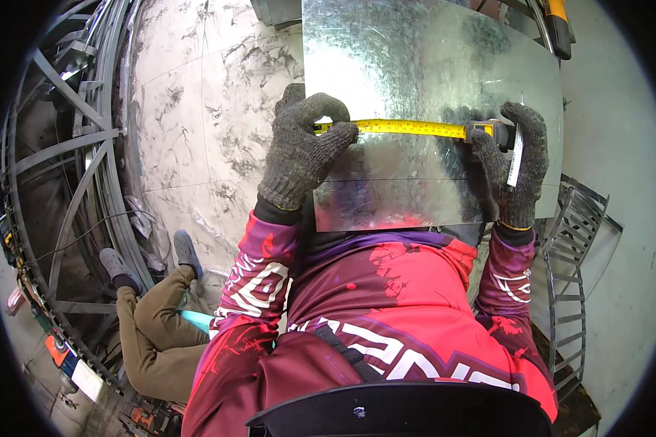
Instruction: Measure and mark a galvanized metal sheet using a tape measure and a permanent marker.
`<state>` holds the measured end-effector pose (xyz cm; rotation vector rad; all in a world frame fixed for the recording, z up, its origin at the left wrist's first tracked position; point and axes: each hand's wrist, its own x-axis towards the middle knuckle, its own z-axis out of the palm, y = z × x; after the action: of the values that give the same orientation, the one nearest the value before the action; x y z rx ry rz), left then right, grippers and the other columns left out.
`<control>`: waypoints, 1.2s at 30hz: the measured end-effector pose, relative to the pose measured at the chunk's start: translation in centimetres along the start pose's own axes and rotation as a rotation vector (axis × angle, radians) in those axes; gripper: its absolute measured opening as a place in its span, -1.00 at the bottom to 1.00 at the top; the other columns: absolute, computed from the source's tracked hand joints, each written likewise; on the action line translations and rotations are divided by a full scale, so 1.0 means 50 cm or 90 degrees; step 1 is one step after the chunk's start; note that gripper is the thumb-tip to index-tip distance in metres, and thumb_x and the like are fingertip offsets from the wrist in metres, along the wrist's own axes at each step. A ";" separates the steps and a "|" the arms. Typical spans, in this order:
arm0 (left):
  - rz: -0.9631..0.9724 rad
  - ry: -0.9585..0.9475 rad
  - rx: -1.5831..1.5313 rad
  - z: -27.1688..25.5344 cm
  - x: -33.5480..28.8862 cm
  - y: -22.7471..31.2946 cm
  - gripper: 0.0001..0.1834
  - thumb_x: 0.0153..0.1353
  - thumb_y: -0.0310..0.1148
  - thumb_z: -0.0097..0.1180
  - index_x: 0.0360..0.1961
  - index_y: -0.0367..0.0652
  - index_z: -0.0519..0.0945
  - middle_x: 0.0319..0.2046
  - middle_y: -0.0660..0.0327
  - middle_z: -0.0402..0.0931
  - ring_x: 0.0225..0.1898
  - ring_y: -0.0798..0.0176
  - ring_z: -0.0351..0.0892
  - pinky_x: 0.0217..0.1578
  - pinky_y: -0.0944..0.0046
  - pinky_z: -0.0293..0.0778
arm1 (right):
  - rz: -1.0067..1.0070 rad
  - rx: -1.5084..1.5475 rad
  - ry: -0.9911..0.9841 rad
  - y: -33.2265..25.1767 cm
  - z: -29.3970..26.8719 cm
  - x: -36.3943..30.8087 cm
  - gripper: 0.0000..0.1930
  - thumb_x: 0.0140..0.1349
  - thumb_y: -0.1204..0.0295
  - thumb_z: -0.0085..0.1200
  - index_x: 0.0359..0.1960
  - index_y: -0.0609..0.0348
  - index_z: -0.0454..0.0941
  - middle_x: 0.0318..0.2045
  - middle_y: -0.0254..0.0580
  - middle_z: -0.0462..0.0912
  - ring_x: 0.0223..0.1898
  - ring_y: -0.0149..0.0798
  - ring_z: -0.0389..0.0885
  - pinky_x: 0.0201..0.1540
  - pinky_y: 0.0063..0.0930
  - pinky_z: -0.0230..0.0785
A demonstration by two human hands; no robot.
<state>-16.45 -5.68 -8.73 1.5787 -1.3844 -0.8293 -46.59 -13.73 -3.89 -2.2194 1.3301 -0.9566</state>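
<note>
A galvanised steel sheet (415, 65) lies in front of me, its near edge at my chest. A yellow tape measure blade (408, 127) is stretched across it from left to right. My left hand (302, 149), in a dark knit glove, pinches the blade's free end at the sheet's left edge. My right hand (517, 164), gloved the same way, grips the tape measure case (492, 131) near the sheet's right edge. A thin white strip (516, 156) sticks out of my right hand too.
A grey marbled tile floor (197, 109) spreads to the left. Another person's legs in brown trousers (157, 320) and grey shoes are at lower left. Curved metal frames (73, 167) stand along the left, a metal rack (568, 277) at right.
</note>
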 end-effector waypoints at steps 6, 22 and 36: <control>-0.027 0.007 -0.021 0.007 -0.003 -0.004 -0.83 0.02 -0.35 0.40 -0.44 -0.10 0.62 -0.44 0.20 0.54 -0.22 0.07 0.44 -0.18 0.08 0.37 | -0.097 -0.014 0.088 -0.024 0.006 -0.004 -0.57 0.16 0.55 0.41 0.07 0.28 0.55 -0.06 -0.01 0.63 -0.09 -0.11 0.68 0.00 -0.25 0.57; -0.086 -0.009 -0.116 0.003 -0.007 0.020 -0.89 0.13 -0.45 0.34 -0.36 -0.19 0.64 -0.40 0.27 0.62 -0.33 0.40 0.57 -0.30 0.30 0.51 | 0.172 0.523 -0.219 -0.096 0.161 -0.022 -0.77 0.37 0.50 0.21 -0.03 0.25 0.47 -0.18 -0.22 0.63 -0.15 -0.36 0.65 0.00 -0.36 0.59; -0.077 -0.017 -0.115 0.001 -0.005 0.026 -0.91 0.16 -0.46 0.32 -0.33 -0.21 0.64 -0.41 0.25 0.63 -0.34 0.37 0.60 -0.30 0.29 0.53 | -0.068 0.271 -0.182 -0.109 0.165 -0.014 -0.84 0.08 0.48 0.34 -0.35 0.10 0.59 -0.41 -0.13 0.59 -0.40 0.01 0.63 -0.33 -0.17 0.50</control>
<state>-17.07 -5.45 -7.58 1.5266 -1.2054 -1.0211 -37.52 -10.67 -6.49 -2.0139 0.8021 -0.8270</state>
